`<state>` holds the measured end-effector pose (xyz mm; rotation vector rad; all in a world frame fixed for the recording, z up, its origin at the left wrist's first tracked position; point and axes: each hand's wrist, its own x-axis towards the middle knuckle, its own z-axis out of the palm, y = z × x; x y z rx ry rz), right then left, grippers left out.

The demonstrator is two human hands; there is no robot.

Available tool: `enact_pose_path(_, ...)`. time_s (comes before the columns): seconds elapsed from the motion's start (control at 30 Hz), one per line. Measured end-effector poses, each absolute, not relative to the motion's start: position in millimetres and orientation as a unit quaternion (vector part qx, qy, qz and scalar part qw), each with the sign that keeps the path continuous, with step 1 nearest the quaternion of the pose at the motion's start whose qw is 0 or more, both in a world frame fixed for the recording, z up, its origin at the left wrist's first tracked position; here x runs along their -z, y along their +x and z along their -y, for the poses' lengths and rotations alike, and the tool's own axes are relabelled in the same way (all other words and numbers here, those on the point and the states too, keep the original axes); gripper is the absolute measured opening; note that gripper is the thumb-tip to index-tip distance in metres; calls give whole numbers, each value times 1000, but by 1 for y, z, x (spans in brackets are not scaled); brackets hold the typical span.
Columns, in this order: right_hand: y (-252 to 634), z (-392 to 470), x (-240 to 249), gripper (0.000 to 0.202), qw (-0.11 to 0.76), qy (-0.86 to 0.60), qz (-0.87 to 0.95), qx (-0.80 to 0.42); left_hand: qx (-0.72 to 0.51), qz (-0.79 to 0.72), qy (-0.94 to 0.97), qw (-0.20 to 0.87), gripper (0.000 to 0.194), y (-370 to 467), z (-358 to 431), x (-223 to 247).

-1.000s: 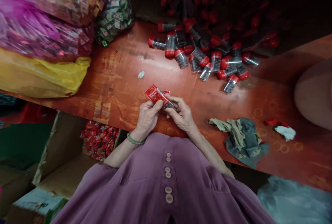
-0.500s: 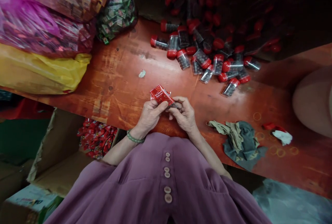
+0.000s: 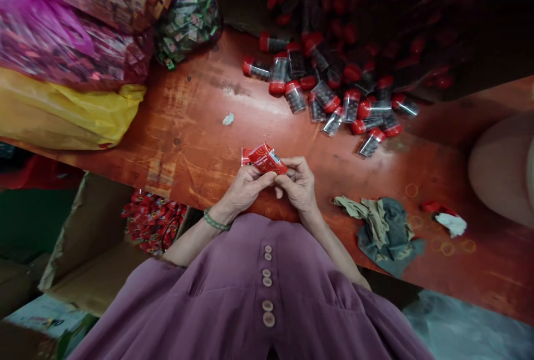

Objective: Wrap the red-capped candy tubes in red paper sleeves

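Both hands meet at the near edge of the red-brown table (image 3: 200,137), close to my body. Between them is a red printed wrapper (image 3: 267,158) with white lettering and a barcode-like patch. My left hand (image 3: 247,186) pinches its lower left part, thumb on top. My right hand (image 3: 298,185) grips its lower right side with thumb and bent fingers. The thumbs almost touch. Another red-and-white printed edge sticks out behind the wrapper on the left. Whatever lies inside or under the wrapper is hidden by it and my fingers.
Clear jars with red caps (image 3: 325,95) holding dark balls lie piled at the back. Filled plastic bags (image 3: 83,43) stand at the left. A cardboard box (image 3: 92,237) with red packets is below the table edge. Rags (image 3: 386,232), rubber bands and a pale rounded container (image 3: 504,165) are at the right.
The wrapper has turned in my hands: its face has shifted right and down, and a barcode-like patch now shows. Dark contents seen near my right fingers are now covered. The thumbs have come closer.
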<state>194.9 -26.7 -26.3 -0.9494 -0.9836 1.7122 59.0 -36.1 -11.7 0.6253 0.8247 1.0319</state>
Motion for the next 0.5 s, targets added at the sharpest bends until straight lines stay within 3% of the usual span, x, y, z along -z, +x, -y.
enact_pose_path(0.17,187,31,26,39,440,-380,406,-705,-472,-393,299,730,33,52,43,5)
enact_pose_path(0.3,193,35,19,35,391,-334,519,-683,-424,-492,334,684,28,15,72,-11)
enact_pose_path(0.5,217,25,18,16,382,-479,669,-420,-309,-701,265,585,41,-82,153,-29)
